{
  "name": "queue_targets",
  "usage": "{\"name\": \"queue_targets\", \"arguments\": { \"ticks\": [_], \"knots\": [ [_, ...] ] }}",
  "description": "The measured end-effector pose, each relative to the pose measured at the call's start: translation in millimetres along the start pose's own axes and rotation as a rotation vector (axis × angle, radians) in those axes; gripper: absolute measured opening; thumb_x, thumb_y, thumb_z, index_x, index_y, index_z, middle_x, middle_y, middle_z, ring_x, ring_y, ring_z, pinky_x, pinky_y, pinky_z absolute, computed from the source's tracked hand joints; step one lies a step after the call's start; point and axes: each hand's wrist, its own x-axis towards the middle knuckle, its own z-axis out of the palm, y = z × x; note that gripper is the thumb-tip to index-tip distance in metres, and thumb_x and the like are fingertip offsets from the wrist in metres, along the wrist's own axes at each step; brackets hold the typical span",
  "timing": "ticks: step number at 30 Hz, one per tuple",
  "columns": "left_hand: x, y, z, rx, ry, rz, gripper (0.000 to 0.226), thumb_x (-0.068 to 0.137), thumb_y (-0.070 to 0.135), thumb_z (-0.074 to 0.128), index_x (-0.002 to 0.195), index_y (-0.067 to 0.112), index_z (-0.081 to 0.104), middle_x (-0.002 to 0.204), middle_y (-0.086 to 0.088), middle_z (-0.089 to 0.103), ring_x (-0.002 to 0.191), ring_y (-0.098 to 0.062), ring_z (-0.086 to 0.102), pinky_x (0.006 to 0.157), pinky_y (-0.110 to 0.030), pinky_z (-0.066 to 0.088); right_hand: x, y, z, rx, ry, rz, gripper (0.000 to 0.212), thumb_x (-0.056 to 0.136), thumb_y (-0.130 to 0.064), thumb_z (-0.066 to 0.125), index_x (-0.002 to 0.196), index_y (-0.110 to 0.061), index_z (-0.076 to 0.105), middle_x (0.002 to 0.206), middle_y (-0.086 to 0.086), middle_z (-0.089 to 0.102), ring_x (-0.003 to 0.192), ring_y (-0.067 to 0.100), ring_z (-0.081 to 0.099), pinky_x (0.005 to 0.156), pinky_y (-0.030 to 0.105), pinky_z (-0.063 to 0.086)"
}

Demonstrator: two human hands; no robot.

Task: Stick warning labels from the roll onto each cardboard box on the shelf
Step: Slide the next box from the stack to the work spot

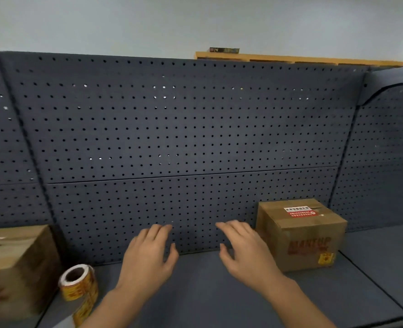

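Two cardboard boxes are set on the shelf (207, 292): the left box (13, 268) and the labelled right box (302, 235). The label roll (78, 281) is stood beside the left box. The left hand (148, 259) and right hand (245, 252) are held open, nothing gripped.

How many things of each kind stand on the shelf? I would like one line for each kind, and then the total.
Cardboard boxes: 2 (left box, right box)
Label roll: 1
Total: 3
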Motion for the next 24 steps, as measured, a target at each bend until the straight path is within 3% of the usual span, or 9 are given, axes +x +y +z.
{"name": "queue_targets", "arguments": {
  "ticks": [6, 10, 16, 21, 24],
  "knots": [
    [-31, -67, -38, 0.053, 0.055, -0.110, 0.048, 0.092, 0.042, 0.052, 0.133, 0.019, 0.065, 0.116, 0.006, 0.067, 0.105, -0.022, 0.061, 0.084, -0.037, 0.056, 10, -62, 40, 0.065, -0.038, -0.031, 0.048, 0.101, -0.036, 0.048, 0.149, -0.028, 0.047, 0.130, -0.018, 0.050, 0.121, 0.007, 0.047, 0.100, 0.024, 0.044],
    [-56, -109, -67, 0.106, 0.087, -0.163, 0.048, 0.091, 0.040, 0.055, 0.132, 0.018, 0.066, 0.115, 0.007, 0.067, 0.108, -0.022, 0.061, 0.084, -0.037, 0.057, 17, -104, 61, 0.111, -0.038, -0.024, 0.045, 0.101, -0.035, 0.050, 0.145, -0.030, 0.049, 0.121, -0.022, 0.050, 0.111, 0.003, 0.045, 0.091, 0.018, 0.042],
    [-92, -160, -101, 0.170, 0.077, -0.188, 0.053, 0.091, 0.043, 0.048, 0.133, 0.017, 0.065, 0.117, 0.005, 0.067, 0.108, -0.022, 0.061, 0.085, -0.036, 0.056, 26, -157, 85, 0.142, -0.057, -0.061, 0.041, 0.102, -0.037, 0.051, 0.143, -0.031, 0.051, 0.122, -0.023, 0.051, 0.112, 0.003, 0.047, 0.087, 0.018, 0.041],
    [-111, -195, -123, 0.165, 0.111, -0.223, 0.043, 0.089, 0.030, 0.068, 0.130, 0.018, 0.067, 0.118, 0.006, 0.066, 0.108, -0.019, 0.059, 0.085, -0.034, 0.055, 37, -202, 97, 0.172, -0.065, -0.065, 0.040, 0.103, -0.038, 0.051, 0.142, -0.029, 0.053, 0.122, -0.019, 0.054, 0.110, 0.004, 0.048, 0.084, 0.018, 0.039],
    [-119, -217, -134, 0.134, 0.138, -0.272, 0.038, 0.091, 0.030, 0.067, 0.128, 0.020, 0.067, 0.120, 0.007, 0.065, 0.112, -0.017, 0.058, 0.088, -0.035, 0.053, 43, -229, 107, 0.187, -0.070, -0.066, 0.040, 0.103, -0.039, 0.050, 0.142, -0.028, 0.053, 0.123, -0.018, 0.055, 0.111, 0.005, 0.050, 0.082, 0.017, 0.037]
  ]
}}
